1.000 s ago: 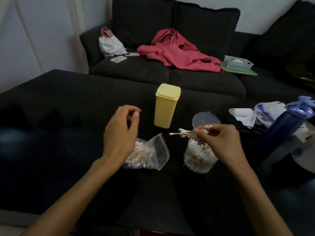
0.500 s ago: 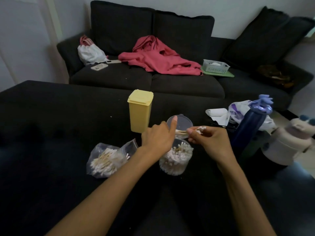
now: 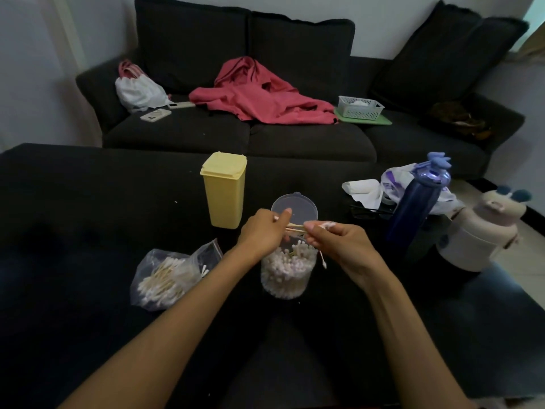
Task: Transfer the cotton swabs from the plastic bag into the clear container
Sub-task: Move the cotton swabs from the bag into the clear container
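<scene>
Both hands, left point(image 3: 261, 231) and right point(image 3: 339, 240), pinch a cotton-swab bundle point(image 3: 295, 228) level above the clear container point(image 3: 287, 273), likely aligning it to drop in.

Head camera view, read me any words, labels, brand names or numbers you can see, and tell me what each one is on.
No text can be read in this view.
White plastic bag beside the dark blue bottle: purple print, too blurred to read.
Yellow container: no label visible.
Clear container and its lid: no print visible.
Plastic bag of cotton swabs: no print visible.
</scene>
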Demonstrator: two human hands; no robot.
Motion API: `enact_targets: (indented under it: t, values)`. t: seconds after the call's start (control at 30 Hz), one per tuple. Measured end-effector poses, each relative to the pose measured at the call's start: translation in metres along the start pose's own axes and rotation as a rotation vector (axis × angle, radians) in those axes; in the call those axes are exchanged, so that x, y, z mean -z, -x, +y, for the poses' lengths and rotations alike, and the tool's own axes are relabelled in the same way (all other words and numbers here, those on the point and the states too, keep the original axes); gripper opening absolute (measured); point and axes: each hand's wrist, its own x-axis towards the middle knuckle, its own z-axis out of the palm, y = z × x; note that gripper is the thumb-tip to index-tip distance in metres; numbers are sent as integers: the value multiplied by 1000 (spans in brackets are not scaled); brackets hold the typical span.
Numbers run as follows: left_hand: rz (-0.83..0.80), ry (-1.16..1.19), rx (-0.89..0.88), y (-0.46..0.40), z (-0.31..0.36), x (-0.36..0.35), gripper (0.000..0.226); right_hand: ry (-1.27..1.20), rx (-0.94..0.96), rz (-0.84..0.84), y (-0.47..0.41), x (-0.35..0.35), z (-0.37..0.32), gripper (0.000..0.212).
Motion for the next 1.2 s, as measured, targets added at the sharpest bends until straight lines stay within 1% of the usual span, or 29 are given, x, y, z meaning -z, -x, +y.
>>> enact_targets:
  t: [0.1,0.17,0.23,0.33,0.43,0.53,0.63,0.7,0.8,0.83,0.93,1.07,1.13,1.17,1.2]
  values:
    - [47,62,-24,3,-7,1,43,23,-7,-29,-2,-7,3,16]
    - [90,124,5,5,-8,-2,41,36,-12,-56,-5,-13,6,13]
    - [82,149,54,6,-5,-6,40,97,-17,-70,-7,-22,7,17]
    - [54,121,52,11,0,-10,37,231,5,-76,-4,-34,9,25]
    - [81,101,33,14,2,-5,35,211,112,-57,1,-38,4,23]
    - [135,2,-16,13,5,2,33,156,164,-80,3,-32,0,24]
    - [89,-13,-103,15,10,7,41,110,179,-140,3,-28,-2,22]
    - [77,-13,-149,17,13,8,49,47,165,-121,3,-27,-3,22]
    - [70,18,-158,19,14,5,50,-88,145,-74,4,-27,-3,22]
    - [57,29,-156,19,13,3,49,-81,146,-56,4,-26,-1,22]
    - [2,19,-157,19,7,4,47,55,106,10,1,-18,1,20]
    - [-87,1,-170,20,-5,11,44,63,-35,-37,-1,-8,-1,17]
    - [-93,6,-158,22,-8,19,43,73,-52,-21,1,-4,-5,15]
    - [-91,7,-121,22,-9,24,45,76,-47,-2,1,-2,-8,14]
    - [-115,-16,-61,22,-11,30,59,73,-39,24,2,2,-11,13]
